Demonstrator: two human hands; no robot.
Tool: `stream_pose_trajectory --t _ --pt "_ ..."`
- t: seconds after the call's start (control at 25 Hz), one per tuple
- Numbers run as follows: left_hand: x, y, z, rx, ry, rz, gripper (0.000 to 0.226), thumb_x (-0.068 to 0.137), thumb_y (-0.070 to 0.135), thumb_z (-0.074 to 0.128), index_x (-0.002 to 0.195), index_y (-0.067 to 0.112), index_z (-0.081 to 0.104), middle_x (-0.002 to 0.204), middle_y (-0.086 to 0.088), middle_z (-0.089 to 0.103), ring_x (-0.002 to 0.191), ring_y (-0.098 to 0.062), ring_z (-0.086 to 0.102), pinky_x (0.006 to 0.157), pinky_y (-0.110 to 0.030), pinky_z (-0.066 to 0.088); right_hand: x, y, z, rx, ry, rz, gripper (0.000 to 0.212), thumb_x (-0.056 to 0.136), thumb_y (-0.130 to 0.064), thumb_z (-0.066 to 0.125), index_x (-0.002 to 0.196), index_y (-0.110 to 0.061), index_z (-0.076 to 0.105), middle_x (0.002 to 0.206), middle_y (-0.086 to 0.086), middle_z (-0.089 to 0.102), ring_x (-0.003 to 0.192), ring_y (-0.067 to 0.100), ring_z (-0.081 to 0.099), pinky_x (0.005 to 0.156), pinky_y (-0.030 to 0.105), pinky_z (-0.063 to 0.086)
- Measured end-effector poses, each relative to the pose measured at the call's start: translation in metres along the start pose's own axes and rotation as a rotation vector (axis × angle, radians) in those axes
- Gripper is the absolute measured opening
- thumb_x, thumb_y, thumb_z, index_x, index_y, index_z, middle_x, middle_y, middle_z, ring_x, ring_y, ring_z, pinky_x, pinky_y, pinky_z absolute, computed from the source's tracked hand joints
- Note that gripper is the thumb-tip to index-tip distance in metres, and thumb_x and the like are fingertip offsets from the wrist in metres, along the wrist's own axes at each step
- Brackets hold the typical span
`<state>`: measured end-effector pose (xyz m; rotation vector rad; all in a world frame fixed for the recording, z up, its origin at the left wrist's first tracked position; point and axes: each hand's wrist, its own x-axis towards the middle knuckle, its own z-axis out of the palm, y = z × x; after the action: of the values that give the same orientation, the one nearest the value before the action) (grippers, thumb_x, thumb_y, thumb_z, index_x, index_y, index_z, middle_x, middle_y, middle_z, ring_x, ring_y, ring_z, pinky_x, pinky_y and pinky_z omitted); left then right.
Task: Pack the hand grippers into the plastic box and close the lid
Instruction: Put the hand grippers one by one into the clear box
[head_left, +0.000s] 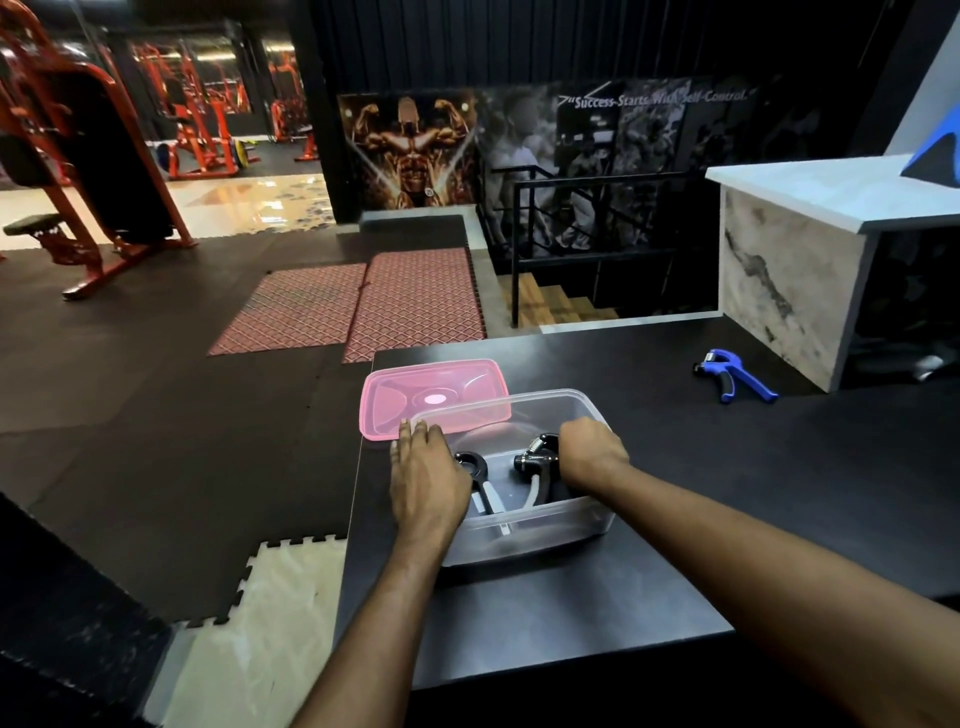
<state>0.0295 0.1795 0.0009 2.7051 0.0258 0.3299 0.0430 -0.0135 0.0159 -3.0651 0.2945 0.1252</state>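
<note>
A clear plastic box (540, 530) stands on the black table (675, 493). Two black hand grippers lie inside it: one (475, 475) at the left, another (535, 457) at the right. My right hand (589, 454) is inside the box, closed on the right black gripper's handles. My left hand (423, 467) rests flat on the box's left rim, fingers stretched out. The pink lid (431, 397) lies on the table just behind the box, partly under its far edge. A blue hand gripper (732, 374) lies on the table far to the right.
A white marble-patterned counter (789, 249) rises at the table's right end. The table's left edge drops to a dark mat floor with a white foam tile (254, 623). Red mats (358, 301), a stair railing (571, 234) and red gym machines (78, 156) stand beyond.
</note>
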Motion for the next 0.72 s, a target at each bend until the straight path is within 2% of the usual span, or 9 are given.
stream_pose_trajectory --t 0.12,0.2,0.28,0.36,0.56,0.72 --pt "0.005 0.013 -0.002 -0.039 0.027 0.020 0.037 0.082 0.009 0.046 0.113 -0.001 0.065 0.123 -0.022 0.064 0.134 -0.034 0.044 0.111 -0.042 0.036 -0.002 0.011 -0.014 0.166 0.147 0.000 0.020 0.081 -0.003 0.055 0.094 -0.007 0.069 0.102 0.015 0.069 0.098 0.036 0.068 0.075 0.037 0.054" --pt "0.007 0.032 -0.004 -0.113 0.028 0.047 0.030 0.082 0.010 0.046 0.100 0.002 0.068 0.106 -0.021 0.068 0.114 -0.037 0.058 0.093 -0.042 0.049 0.001 0.030 -0.021 0.327 0.246 0.020 0.011 0.075 -0.007 0.056 0.079 -0.010 0.066 0.087 0.013 0.068 0.085 0.037 0.068 0.067 0.037 0.055" --pt "0.009 0.054 -0.003 -0.162 0.018 0.090 0.028 0.085 0.013 0.046 0.099 0.006 0.069 0.099 -0.018 0.068 0.098 -0.037 0.063 0.079 -0.041 0.053 0.006 0.055 -0.026 0.434 0.310 0.077 0.005 0.073 -0.014 0.057 0.073 -0.013 0.063 0.078 0.008 0.067 0.077 0.034 0.066 0.064 0.036 0.055" --pt "0.009 0.078 0.005 -0.187 0.005 0.137 0.026 0.086 0.016 0.045 0.094 0.009 0.068 0.094 -0.017 0.070 0.090 -0.037 0.065 0.072 -0.040 0.052 0.011 0.085 -0.028 0.478 0.325 0.144 0.004 0.074 -0.020 0.061 0.073 -0.016 0.063 0.076 0.004 0.068 0.077 0.030 0.066 0.064 0.034 0.055" --pt "0.015 0.157 0.044 -0.240 -0.056 0.234 0.021 0.088 0.021 0.047 0.088 0.011 0.066 0.092 -0.014 0.070 0.092 -0.036 0.065 0.073 -0.040 0.051 0.048 0.176 -0.018 0.511 0.284 0.265 0.002 0.076 -0.021 0.066 0.075 -0.019 0.067 0.081 0.003 0.070 0.083 0.028 0.067 0.067 0.029 0.050" --pt "0.023 0.226 0.083 -0.184 -0.104 0.291 0.023 0.090 0.023 0.049 0.099 0.010 0.066 0.100 -0.015 0.068 0.101 -0.033 0.061 0.082 -0.043 0.051 0.085 0.246 -0.009 0.511 0.239 0.287 0.004 0.076 -0.019 0.068 0.079 -0.019 0.070 0.088 0.006 0.071 0.088 0.028 0.068 0.073 0.032 0.055"
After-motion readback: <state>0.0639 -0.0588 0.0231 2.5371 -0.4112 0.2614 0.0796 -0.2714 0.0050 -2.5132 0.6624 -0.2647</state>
